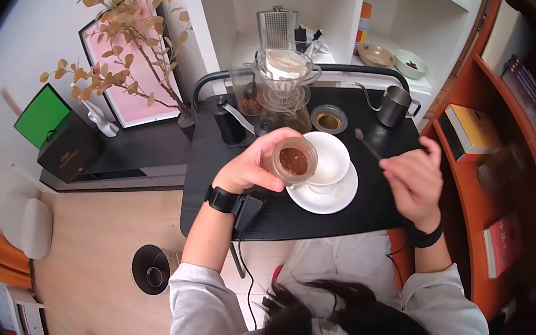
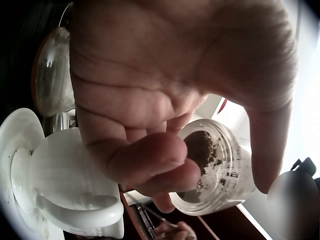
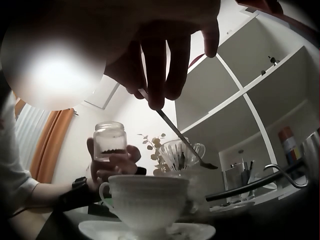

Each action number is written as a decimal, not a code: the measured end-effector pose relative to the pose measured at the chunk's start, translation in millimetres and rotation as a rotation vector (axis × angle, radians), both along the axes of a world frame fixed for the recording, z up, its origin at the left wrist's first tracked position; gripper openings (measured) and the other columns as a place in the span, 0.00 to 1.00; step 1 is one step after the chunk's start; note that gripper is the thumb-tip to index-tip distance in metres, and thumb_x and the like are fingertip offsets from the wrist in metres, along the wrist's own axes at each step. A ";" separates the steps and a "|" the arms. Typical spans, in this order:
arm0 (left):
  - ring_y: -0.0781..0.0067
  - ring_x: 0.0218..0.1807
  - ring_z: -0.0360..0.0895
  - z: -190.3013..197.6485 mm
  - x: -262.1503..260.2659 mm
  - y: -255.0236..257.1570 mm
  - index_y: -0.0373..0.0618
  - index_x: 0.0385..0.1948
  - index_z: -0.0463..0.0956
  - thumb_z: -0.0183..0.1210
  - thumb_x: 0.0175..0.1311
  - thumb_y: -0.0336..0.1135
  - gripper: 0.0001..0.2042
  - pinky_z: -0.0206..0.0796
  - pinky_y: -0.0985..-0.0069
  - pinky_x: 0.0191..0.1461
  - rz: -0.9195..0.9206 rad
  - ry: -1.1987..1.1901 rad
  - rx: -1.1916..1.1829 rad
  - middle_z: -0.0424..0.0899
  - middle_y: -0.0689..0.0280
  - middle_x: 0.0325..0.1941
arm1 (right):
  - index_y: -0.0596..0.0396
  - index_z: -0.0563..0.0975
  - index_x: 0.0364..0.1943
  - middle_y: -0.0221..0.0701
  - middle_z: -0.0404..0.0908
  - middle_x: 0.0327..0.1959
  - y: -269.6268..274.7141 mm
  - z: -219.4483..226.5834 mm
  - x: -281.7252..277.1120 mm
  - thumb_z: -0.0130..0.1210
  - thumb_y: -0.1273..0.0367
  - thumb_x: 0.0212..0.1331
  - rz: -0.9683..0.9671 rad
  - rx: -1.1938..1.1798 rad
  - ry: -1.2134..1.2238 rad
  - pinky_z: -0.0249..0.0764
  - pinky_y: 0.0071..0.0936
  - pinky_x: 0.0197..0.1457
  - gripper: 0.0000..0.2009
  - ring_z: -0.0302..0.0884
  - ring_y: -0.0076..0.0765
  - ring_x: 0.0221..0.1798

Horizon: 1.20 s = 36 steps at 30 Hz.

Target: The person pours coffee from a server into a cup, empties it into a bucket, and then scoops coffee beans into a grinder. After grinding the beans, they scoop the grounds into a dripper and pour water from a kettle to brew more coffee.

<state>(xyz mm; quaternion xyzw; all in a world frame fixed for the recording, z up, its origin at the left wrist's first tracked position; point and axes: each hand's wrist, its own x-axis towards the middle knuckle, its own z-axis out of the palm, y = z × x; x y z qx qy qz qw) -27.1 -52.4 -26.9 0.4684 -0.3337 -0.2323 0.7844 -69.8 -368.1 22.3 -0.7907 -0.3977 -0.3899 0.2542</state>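
Note:
My left hand (image 1: 249, 167) grips a small clear glass jar (image 1: 293, 160) with brown ground coffee (image 1: 294, 161) inside, its mouth facing the head camera. In the left wrist view, grounds also cling to the jar's inner wall. The jar overlaps the left rim of a white cup (image 1: 335, 154), which stands on a white saucer (image 1: 333, 204). Over to the right, my right hand (image 1: 417, 182) pinches the handle of a thin metal spoon (image 3: 173, 127). The spoon's small bowl points away from me; in the right wrist view it appears above the cup.
Behind the cup stands a glass coffee server with a dripper (image 1: 285, 78) holding a paper filter. A hand grinder (image 1: 230, 124) is at back left, a gooseneck kettle (image 1: 397, 106) at back right. A round tin (image 1: 329, 120) lies between. A rail (image 1: 230, 73) edges the black table.

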 end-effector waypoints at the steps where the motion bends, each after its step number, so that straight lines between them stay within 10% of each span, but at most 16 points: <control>1: 0.76 0.56 0.72 -0.2 -0.3 -0.2 0.41 0.57 0.67 0.78 0.35 0.29 0.40 0.62 0.76 0.63 -0.003 -0.002 0.001 0.76 0.69 0.54 | 0.50 0.84 0.34 0.25 0.83 0.30 1.2 -10.9 -3.0 0.64 0.77 0.43 -0.002 -0.039 0.036 0.56 0.45 0.65 0.11 0.77 0.30 0.32; 28: 0.65 0.52 0.80 7.1 -7.4 -5.1 0.40 0.55 0.66 0.81 0.31 0.40 0.43 0.68 0.72 0.57 0.078 -0.029 0.015 0.81 0.61 0.48 | 0.49 0.80 0.40 0.27 0.77 0.36 30.5 -52.1 -4.7 0.66 0.59 0.47 0.141 -0.542 0.125 0.64 0.48 0.60 0.16 0.74 0.33 0.40; 36: 0.73 0.55 0.74 5.3 -4.5 0.9 0.39 0.56 0.68 0.76 0.37 0.29 0.38 0.62 0.73 0.65 -0.071 -0.030 -0.079 0.77 0.66 0.53 | 0.53 0.82 0.31 0.30 0.80 0.24 24.3 28.8 -4.2 0.67 0.66 0.45 0.319 -0.442 0.256 0.70 0.31 0.36 0.10 0.77 0.37 0.28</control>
